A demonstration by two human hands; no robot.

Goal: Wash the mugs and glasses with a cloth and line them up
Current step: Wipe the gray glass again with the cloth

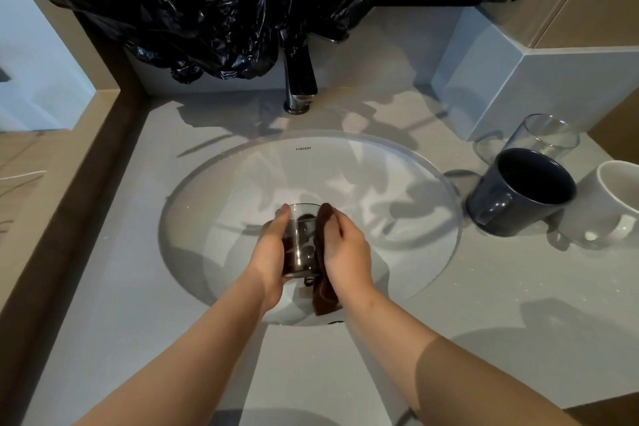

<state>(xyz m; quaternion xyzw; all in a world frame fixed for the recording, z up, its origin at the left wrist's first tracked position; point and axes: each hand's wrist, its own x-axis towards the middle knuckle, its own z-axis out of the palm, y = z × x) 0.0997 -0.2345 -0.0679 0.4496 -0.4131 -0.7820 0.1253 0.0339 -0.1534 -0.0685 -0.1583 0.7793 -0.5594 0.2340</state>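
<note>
A: Held glass [300, 242], position?
B: Noted above the sink [397, 162], tilted, gripped by the left hand [273, 252]; thumb laid along its side, fingers wrapped round it.
A: Right hand [345, 249]?
B: Fingers are closed round a brown cloth [323, 287], which is pressed against the glass's right side.
A: Remaining ware?
B: 3 items recorded on the counter [138, 287], right of the sink: dark mug [511, 204], white mug [601, 211], second glass [546, 135] behind.

Left hand [273, 252], right hand [345, 249]: both bare; forearms [193, 356] bare as far as visible; left thumbnail [285, 208] short, rounded.
</note>
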